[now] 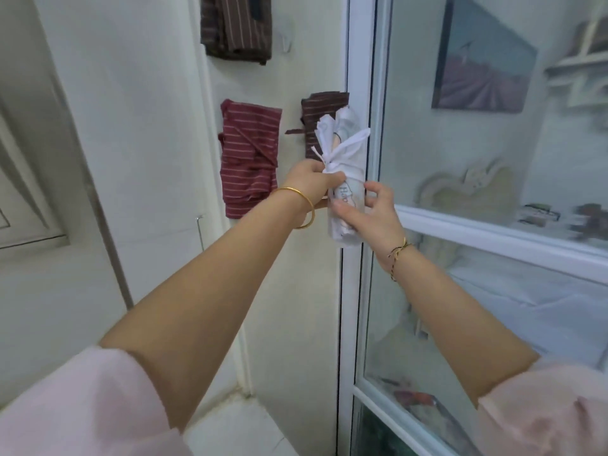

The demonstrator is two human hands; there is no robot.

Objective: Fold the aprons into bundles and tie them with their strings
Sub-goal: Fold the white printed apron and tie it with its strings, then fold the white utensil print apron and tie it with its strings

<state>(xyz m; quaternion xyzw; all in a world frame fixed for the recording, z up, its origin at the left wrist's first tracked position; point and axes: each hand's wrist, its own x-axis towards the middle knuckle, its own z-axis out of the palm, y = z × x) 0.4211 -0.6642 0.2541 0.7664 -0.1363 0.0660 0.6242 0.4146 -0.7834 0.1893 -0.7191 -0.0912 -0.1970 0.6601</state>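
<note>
1. A rolled white cloth apron bundle with printed lettering stands upright at the centre of the frame. It is held up in front of the edge of a white-framed glass door.
2. White strings are knotted round the bundle's upper half, with loose ends fanning out above the knot.
3. The left hand, with a thin gold bangle on its wrist, grips the bundle just below the knot, fingers curled round it.
4. The right hand, with a braided string bracelet on its wrist, is at the bundle's lower half. Its thumb lies on the front of the cloth. Its fingers are bent and spread beside the right edge, and whether they close on the bundle cannot be told.
5. A folded red bundle with pale stripes hangs on the cream wall left of centre.
6. A dark brown striped bundle hangs just behind the white one and is partly hidden by it.
7. Another dark brown striped bundle hangs at the upper middle of the frame, beside a clear wall hook.
8. Pale pink sleeves fill the lower corners.
</note>
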